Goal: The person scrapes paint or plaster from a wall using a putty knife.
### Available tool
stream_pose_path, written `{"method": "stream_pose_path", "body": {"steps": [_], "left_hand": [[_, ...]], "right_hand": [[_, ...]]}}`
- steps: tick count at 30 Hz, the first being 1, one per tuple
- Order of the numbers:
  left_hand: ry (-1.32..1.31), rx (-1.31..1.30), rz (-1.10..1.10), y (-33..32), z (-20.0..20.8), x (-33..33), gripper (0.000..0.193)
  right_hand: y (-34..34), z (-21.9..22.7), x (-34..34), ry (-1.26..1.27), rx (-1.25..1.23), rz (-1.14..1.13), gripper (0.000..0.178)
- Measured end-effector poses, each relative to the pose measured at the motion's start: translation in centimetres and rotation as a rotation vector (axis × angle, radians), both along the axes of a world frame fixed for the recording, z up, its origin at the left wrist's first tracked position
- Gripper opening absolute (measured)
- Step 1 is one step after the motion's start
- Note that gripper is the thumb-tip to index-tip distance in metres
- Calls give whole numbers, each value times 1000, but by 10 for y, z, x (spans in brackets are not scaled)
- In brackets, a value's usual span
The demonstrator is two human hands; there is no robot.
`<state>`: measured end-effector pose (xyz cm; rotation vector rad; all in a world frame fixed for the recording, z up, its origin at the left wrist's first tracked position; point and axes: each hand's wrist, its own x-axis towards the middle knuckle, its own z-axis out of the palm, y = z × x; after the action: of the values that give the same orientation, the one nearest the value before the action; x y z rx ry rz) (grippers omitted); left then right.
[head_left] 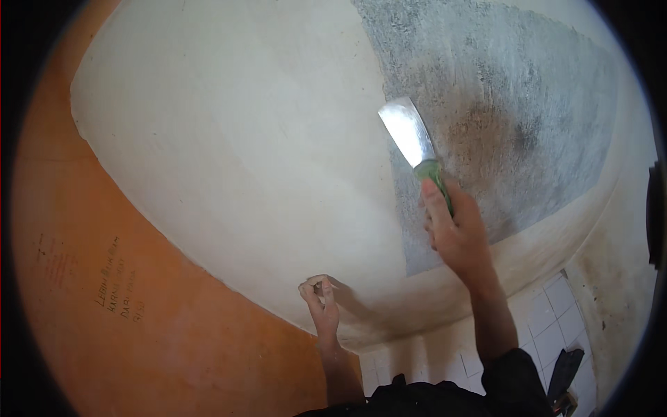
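My right hand (455,226) is closed around the green handle (434,182) of a putty knife. The knife's broad, shiny metal blade (408,131) points up and left, over the border between the white wall (264,139) and a rough grey patch (514,118). Whether the blade touches the wall cannot be told. Lower and to the left, my left hand (322,306) is raised before the white wall, its fingers curled toward the thumb in a ring. Something pale may be between those fingertips, but it is too small to make out.
An orange wall (153,292) with handwriting on it meets the white wall along a curved-looking edge at left. Pale square floor tiles (549,313) lie below at right, where a dark object (564,372) stands near my right sleeve. Brownish-black stains mark the grey patch.
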<state>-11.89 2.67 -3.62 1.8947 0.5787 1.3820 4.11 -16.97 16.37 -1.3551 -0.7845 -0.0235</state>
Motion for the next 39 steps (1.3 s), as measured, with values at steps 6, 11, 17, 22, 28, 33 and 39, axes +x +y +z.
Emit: {"method": "stream_pose_path", "body": {"steps": [6, 11, 17, 22, 28, 33, 39], "left_hand": [[-18, -53, -10, -2, -8, 5, 16], [-4, -67, 1, 0, -10, -2, 16], [4, -52, 22, -3, -10, 5, 17], [3, -90, 12, -4, -5, -2, 19], [-12, -143, -49, -1, -3, -4, 17], [-19, -83, -20, -3, -7, -2, 17], [-8, -89, -19, -1, -8, -4, 16]], "right_hand": [[-6, -2, -11, 145, -47, 36, 35], [-14, 9, -17, 296, -55, 138, 31], [4, 43, -12, 148, 74, 169, 28], [2, 17, -8, 412, 162, 435, 28], [-9, 1, 18, 666, 169, 789, 36], [-15, -18, 10, 808, 216, 767, 49], [-21, -13, 7, 624, 23, 506, 51]]}}
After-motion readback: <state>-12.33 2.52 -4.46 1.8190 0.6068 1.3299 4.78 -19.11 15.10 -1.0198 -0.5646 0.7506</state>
